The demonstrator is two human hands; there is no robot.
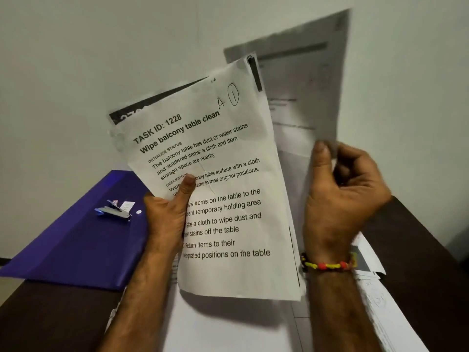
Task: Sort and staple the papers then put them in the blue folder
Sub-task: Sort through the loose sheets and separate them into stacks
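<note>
Head view: dark table against pale wall, left hand gripping papers, right hand pinching one sheet

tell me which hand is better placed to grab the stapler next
Left, probably. The stapler lies on the blue folder just beside the left hand; the right hand is across the papers, pinching a sheet.

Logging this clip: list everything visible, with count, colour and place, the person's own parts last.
held papers: a few, exact count unclear, white with black print, raised in both hands
blue folder: one, blue, table left
stapler: one, silver and blue, on the folder
loose papers: several, white, on the table below
table: one, dark brown
bracelet: one, red and yellow, right wrist
left hand: grips front sheet
right hand: pinches back sheet
</note>
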